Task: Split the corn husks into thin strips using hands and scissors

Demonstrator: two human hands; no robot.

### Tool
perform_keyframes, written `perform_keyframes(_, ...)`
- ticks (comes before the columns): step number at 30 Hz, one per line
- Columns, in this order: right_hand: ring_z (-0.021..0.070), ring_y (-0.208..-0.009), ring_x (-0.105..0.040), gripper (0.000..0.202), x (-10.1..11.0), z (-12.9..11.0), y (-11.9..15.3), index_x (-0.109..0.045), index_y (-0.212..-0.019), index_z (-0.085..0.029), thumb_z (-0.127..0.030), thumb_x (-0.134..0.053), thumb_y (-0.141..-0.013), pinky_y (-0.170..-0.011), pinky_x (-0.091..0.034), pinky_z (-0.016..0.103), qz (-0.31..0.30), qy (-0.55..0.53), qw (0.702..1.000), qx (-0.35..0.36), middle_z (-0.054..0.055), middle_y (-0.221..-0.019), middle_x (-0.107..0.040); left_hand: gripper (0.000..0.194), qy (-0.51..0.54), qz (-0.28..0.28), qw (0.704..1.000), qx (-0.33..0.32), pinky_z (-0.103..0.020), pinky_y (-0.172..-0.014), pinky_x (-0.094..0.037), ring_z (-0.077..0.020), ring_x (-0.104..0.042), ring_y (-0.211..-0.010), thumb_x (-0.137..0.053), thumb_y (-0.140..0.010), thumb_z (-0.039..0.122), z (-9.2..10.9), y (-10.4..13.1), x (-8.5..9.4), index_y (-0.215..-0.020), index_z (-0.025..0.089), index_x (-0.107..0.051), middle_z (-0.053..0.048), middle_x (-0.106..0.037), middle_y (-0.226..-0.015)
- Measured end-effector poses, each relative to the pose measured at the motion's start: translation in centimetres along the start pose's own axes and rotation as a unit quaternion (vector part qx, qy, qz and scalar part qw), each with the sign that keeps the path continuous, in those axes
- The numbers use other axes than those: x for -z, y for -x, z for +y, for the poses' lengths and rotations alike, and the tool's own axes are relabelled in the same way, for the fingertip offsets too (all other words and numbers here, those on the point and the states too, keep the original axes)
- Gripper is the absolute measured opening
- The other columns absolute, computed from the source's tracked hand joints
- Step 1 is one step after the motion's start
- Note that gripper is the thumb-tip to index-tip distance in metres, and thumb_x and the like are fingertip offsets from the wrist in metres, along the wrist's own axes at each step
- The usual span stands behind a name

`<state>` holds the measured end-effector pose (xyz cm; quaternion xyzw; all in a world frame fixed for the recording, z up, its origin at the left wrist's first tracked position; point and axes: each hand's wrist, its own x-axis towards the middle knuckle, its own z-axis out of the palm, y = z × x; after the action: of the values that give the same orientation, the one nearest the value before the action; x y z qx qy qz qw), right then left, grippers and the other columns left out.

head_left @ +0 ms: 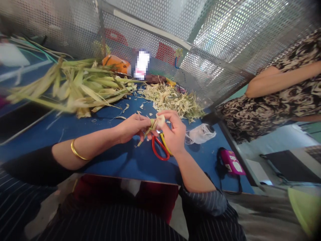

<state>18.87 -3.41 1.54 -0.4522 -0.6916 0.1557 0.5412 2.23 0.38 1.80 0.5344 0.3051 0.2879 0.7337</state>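
Between my two hands is a small bundle of pale green corn husk (151, 126) with a whitish rounded end (159, 122). My left hand (136, 126) pinches its strips from the left, and a strip end hangs down below the fingers. My right hand (175, 132) has its thumb and fingers closed around the whitish end. Just under the hands lie scissors with one red and one yellow handle (160, 149); their blades are mostly hidden. Beyond my hands is a heap of husk scraps (173, 100) on the blue table (140, 167).
Long dried husk leaves (85, 83) pile up at the left. A white thread spool (202, 134) and a purple box with a black strap (232, 161) are on the right. At the back, an orange packet (116, 64) and a lit phone (142, 65) stand before a perforated screen. Another person stands right.
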Motion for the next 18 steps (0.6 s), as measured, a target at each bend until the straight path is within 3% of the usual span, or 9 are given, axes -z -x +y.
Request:
perform_keyframes(3, 0.0115, -0.064, -0.053, 0.012, -0.4, 0.2, 0.0, -0.059, -0.082, -0.021, -0.030, -0.054, -0.088, -0.064, -0.046, 0.027, -0.039, -0.091, 0.988, -0.120, -0.001, -0.071, -0.057, 0.027, 0.025, -0.037, 0.998, 0.033, -0.018, -0.038, -0.038, -0.0103, -0.057, -0.053, -0.059, -0.085, 0.031, 0.0, 0.2, 0.0, -0.087, 0.008, -0.072, -0.012, -0.072, -0.077)
perform_keyframes(6, 0.0095, -0.058, -0.049, 0.014, -0.4, 0.4, 0.2, -0.054, -0.076, -0.020, -0.029, -0.055, -0.087, -0.058, -0.042, 0.024, -0.031, -0.131, 0.976, -0.173, -0.004, -0.062, -0.053, 0.028, 0.040, -0.045, 0.997, 0.049, -0.017, -0.039, -0.038, -0.0095, -0.056, -0.053, -0.060, -0.085, 0.032, -0.1, 0.0, 0.2, -0.093, 0.008, -0.072, -0.011, -0.071, -0.080)
perform_keyframes(10, 0.0079, -0.050, -0.045, 0.019, -0.6, 0.2, 0.4, -0.049, -0.068, -0.020, -0.026, -0.057, -0.084, -0.053, -0.037, 0.022, -0.041, -0.083, 0.981, -0.172, -0.006, -0.054, -0.050, 0.027, 0.021, -0.061, 0.996, 0.055, -0.018, -0.040, -0.038, -0.0099, -0.057, -0.055, -0.062, -0.083, 0.035, -0.3, 0.0, 0.1, -0.083, 0.009, -0.072, -0.011, -0.070, -0.078)
perform_keyframes(13, 0.0082, -0.049, -0.046, 0.017, -0.6, 0.0, 0.3, -0.052, -0.070, -0.020, -0.025, -0.056, -0.085, -0.053, -0.038, 0.022, -0.058, -0.051, 0.984, -0.161, -0.007, -0.052, -0.050, 0.021, 0.002, -0.049, 0.997, 0.055, -0.017, -0.039, -0.036, -0.0099, -0.057, -0.055, -0.059, -0.083, 0.027, -0.3, 0.1, -0.1, -0.078, 0.010, -0.070, -0.009, -0.069, -0.074)
perform_keyframes(16, 0.0108, -0.063, -0.055, 0.017, 0.0, 0.1, 0.0, -0.061, -0.078, -0.020, -0.028, -0.051, -0.090, -0.064, -0.043, 0.024, -0.048, -0.004, 0.990, -0.131, -0.002, -0.068, -0.061, 0.018, 0.023, 0.000, 0.998, 0.053, -0.016, -0.038, -0.034, -0.0088, -0.054, -0.052, -0.054, -0.083, 0.019, -0.1, -0.1, -0.1, -0.082, 0.011, -0.070, -0.006, -0.066, -0.070)
perform_keyframes(18, 0.0126, -0.074, -0.059, 0.016, 0.8, 0.4, -0.2, -0.064, -0.083, -0.019, -0.028, -0.052, -0.090, -0.072, -0.044, 0.025, -0.072, 0.036, 0.991, -0.103, 0.001, -0.081, -0.066, 0.018, 0.061, 0.030, 0.996, 0.051, -0.016, -0.037, -0.033, -0.0084, -0.053, -0.051, -0.052, -0.083, 0.016, 0.1, -0.3, 0.1, -0.082, 0.010, -0.069, -0.005, -0.063, -0.067)
